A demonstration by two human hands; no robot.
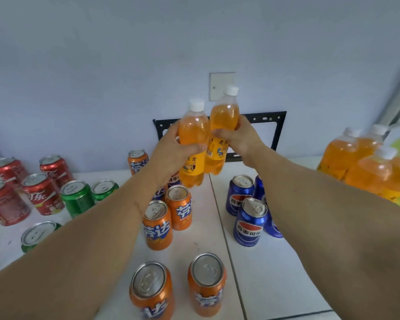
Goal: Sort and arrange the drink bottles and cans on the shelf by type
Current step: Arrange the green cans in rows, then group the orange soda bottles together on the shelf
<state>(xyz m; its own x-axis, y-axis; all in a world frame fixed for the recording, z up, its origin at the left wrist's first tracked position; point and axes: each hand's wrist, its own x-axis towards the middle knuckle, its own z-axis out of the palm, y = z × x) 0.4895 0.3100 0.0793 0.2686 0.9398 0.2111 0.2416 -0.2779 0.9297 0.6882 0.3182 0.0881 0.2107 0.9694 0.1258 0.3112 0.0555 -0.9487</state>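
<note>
Above cans (158, 225), two orange-filled bottles (192, 144).

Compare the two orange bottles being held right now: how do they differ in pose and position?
The bottle in the left hand stands close to upright; the bottle in the right hand leans right. The left hand's bottle sits lower, with its cap below the other's cap. Its label shows a cartoon picture; the other's shows a barcode. Both hold orange drink, have white caps and yellow labels, and touch side by side above the cans.

Two orange white-capped bottles (192, 144) (222, 128) — touching, airborne above cans (158, 225).
</note>
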